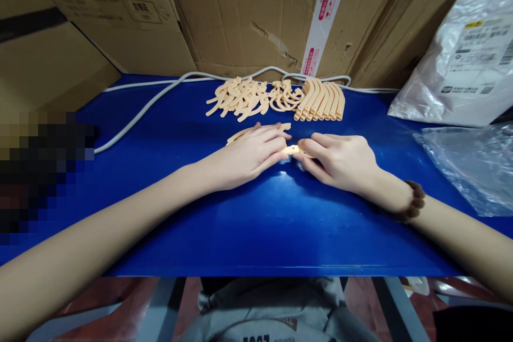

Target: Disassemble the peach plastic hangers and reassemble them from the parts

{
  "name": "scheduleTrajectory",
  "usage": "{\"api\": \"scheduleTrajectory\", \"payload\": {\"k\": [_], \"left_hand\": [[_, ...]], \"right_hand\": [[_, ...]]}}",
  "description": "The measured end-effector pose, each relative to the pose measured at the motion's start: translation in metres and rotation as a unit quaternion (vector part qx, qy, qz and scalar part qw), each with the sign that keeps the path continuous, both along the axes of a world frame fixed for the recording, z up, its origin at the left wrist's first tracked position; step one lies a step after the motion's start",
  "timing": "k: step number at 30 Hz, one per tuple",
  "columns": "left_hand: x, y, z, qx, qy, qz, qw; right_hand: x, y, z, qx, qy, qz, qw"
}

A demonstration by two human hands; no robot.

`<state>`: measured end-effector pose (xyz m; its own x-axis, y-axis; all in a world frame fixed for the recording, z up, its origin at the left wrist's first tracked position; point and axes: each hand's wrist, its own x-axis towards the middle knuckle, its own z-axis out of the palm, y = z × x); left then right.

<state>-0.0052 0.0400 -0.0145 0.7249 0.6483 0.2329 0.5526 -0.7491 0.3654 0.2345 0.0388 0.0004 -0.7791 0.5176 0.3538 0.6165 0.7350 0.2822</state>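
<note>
Left hand (pixel 262 148) and right hand (pixel 340 161) pinch a beige piece (pixel 294 149) between them, over a blue bench (pixel 280 235); a strip (pixel 286 126) lies partly hidden behind the left hand.

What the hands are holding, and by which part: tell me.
A peach plastic piece, its left end in the left hand, its right end in the right hand; one part or two joined, unclear.

Uneven light is cast, with pale glare reflected by the glossy blue tabletop (pixel 256 235). The cardboard box (pixel 52 64) at far left is dimmed. Detail on the beige plastic piece (pixel 294 149) is softened; the left forearm (pixel 132 219) is stretched by wide-angle distortion; the left edge is coarsely pixelated.
</note>
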Motion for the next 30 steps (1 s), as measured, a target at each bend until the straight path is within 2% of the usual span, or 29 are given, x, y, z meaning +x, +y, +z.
{"api": "scheduleTrajectory", "payload": {"k": [8,13,16,25,30], "left_hand": [[0.0005,-0.0009,0.0,-0.005,0.004,-0.003,1.0],[0.0018,-0.0015,-0.0008,0.003,-0.003,-0.001,1.0],[0.0025,-0.0019,0.0004,-0.002,-0.018,0.006,1.0],[0.0027,-0.0025,0.0031,-0.015,-0.039,0.021,0.999],[0.0018,-0.0004,0.0019,-0.019,-0.05,0.018,0.998]], "right_hand": [[0.0007,0.002,-0.001,-0.026,0.002,0.01,1.0],[-0.0008,0.004,0.0008,-0.117,0.012,-0.008,0.993],[-0.0021,0.006,0.0027,-0.19,0.05,-0.024,0.98],[-0.0036,0.0077,0.0063,-0.337,0.151,-0.06,0.927],[-0.0065,0.0041,0.008,-0.361,0.156,-0.094,0.915]]}}
